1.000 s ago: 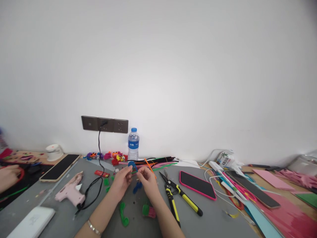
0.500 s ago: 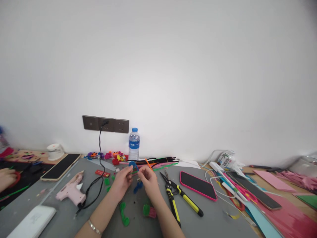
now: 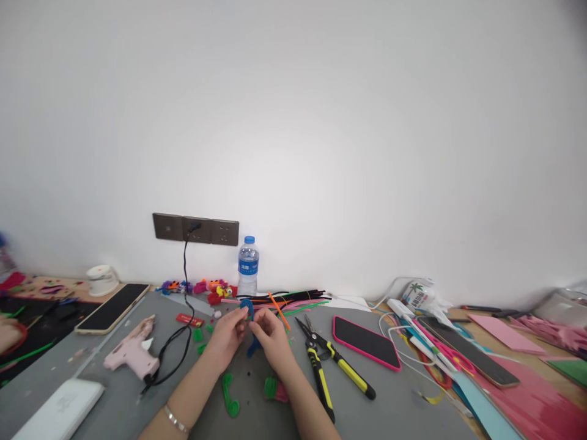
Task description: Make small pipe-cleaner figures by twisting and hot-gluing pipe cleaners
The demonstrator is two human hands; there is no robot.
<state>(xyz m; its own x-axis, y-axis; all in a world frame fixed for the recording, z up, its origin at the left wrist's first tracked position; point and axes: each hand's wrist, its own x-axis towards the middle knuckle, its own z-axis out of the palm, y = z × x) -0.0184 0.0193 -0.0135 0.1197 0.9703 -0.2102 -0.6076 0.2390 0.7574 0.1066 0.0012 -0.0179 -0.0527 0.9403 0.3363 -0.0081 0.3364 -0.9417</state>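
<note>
A blue fuzzy strip (image 3: 247, 304) curves up between my two hands. My left hand (image 3: 230, 333) pinches it near its upper end. On the other side, my right hand (image 3: 269, 333) has its fingers closed on the strip, close to my left fingertips. More blue material (image 3: 253, 349) shows just below the hands. A green curved piece (image 3: 229, 396) lies on the grey mat (image 3: 183, 400) below my left wrist. Beside my right forearm are a green bundle (image 3: 270, 387) and a pink one. Pipe cleaners (image 3: 302, 297) lie behind the hands.
Yellow-black pliers (image 3: 323, 373) and a pink-rimmed phone (image 3: 365, 342) lie right. Left are a pink glue gun (image 3: 132, 354) with its cord, another phone (image 3: 112, 308) and a white power bank (image 3: 62, 409). A bottle (image 3: 248, 269) stands behind. Another person's hand (image 3: 8, 335) is far left.
My right hand has shifted slightly left, nearer my left hand. The blue loop stands more upright. The other person's hand at far left has moved left.
</note>
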